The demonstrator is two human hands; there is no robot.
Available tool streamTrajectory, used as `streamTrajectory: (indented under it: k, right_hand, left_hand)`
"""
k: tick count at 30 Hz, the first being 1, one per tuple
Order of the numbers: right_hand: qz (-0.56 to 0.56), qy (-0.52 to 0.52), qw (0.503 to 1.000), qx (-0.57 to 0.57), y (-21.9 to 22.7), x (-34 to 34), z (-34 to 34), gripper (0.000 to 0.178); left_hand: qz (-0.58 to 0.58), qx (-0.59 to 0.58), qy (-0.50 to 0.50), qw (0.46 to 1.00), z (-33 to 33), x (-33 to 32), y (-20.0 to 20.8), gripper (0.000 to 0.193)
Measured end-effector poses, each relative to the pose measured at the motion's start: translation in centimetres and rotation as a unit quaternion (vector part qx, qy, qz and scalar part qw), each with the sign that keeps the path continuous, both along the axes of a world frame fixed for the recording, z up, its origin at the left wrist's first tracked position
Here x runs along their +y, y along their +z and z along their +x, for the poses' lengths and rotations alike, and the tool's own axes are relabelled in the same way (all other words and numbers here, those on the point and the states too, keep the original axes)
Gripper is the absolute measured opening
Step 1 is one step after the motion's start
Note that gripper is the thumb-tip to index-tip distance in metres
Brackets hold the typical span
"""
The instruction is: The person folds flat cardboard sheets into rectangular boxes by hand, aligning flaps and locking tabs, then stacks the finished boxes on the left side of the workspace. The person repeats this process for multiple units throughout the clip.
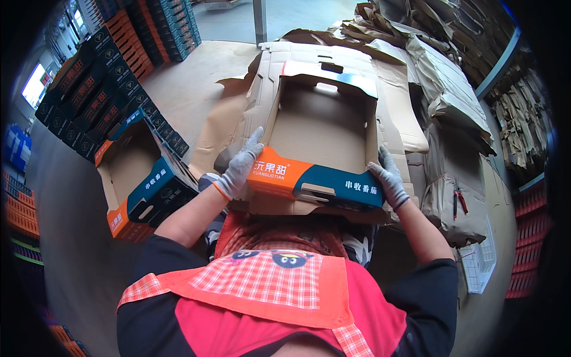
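Note:
An open cardboard tray [328, 183] with an orange and dark teal front wall rests in front of me on a pile of flat cardboard blanks [392, 107]. Its inside is bare brown board, and a slot is cut in the far wall. My left hand [242, 165], in a grey-white glove, grips the tray's near left corner with its fingers along the side. At the near right corner, my right hand [389, 179], gloved alike, clasps the wall with the thumb in front.
Left of me stands a similar folded tray [151, 193] on others. Behind it rise stacked dark trays [89, 89]. Wrapped cardboard bundles [455, 172] line the right, with red-handled pliers [459, 202] on one. A white plastic crate [477, 259] sits lower right; a metal post [260, 21] stands beyond.

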State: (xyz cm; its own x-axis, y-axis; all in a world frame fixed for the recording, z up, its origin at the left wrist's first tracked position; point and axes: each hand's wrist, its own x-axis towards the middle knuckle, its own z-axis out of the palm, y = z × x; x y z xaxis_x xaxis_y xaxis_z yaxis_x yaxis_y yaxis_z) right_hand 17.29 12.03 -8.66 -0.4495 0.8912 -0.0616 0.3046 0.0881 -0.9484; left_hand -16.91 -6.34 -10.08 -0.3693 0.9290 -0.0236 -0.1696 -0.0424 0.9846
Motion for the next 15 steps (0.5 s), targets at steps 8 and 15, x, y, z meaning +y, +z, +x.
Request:
streamTrajectory:
  k: [8,15]
  right_hand:
    - [-0.133,0.100,0.970,0.177,11.3,4.4,1.0,0.048]
    - [0.489,0.246,0.820,-0.166,27.1,-6.4,-6.8,0.069]
  left_hand:
    - [0.155,-0.418,0.013,0.895,7.7,-0.4,0.2,0.066]
    - [-0.115,-0.474,-0.239,0.840,15.8,1.2,-2.2,0.027]
